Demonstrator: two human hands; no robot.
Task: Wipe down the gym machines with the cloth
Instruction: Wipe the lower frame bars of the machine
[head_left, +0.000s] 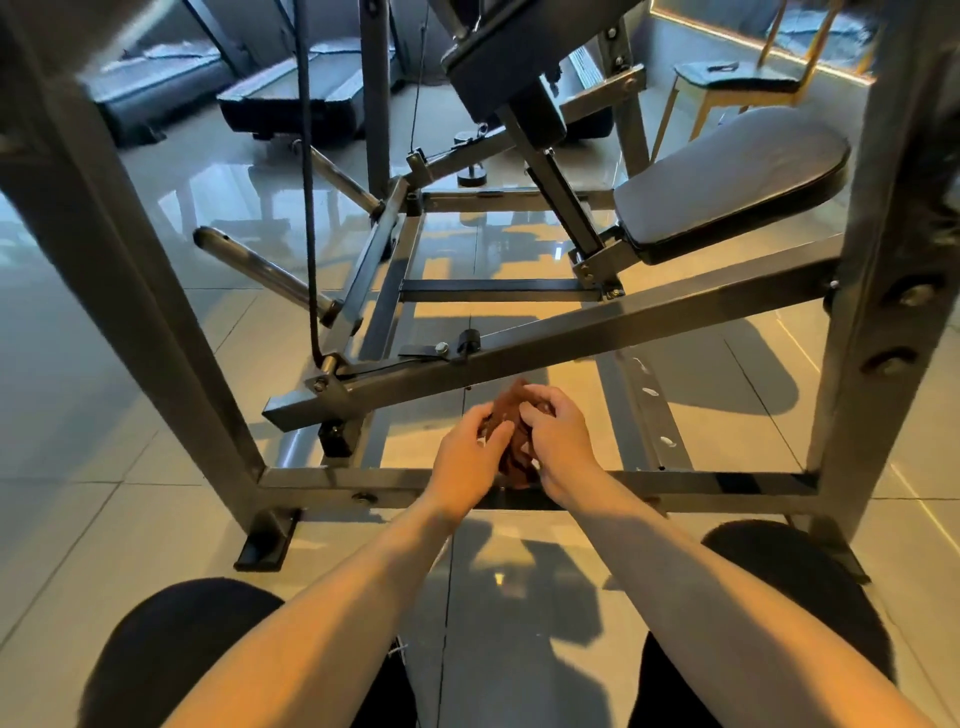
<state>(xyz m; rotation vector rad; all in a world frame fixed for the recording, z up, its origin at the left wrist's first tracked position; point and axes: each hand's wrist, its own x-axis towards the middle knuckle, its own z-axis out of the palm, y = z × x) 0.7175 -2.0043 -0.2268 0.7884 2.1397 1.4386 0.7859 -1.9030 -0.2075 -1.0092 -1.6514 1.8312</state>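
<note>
Since the brown cloth (511, 410) is just a crumpled wad right now, pinched between my left hand (470, 457) and right hand (558, 441) with the fingers of both curled onto it, I reckon the smart move is folding it into a flat pad before it meets any metal. It's up by the low crossbar (332, 480) of the machine frame, touching nothing but my hands as far as I can tell. The slanted bar (623, 325) just beyond looks like the nearest target; I'd go along its length and mind the bolts and bracket. The floor (130, 519) is glossy pale tile with lots of glare, so dust may be hard to spot. A padded seat (727, 176) sits up right, with treadmills (291, 98) at the back and a wooden chair (737, 83) far right.
</note>
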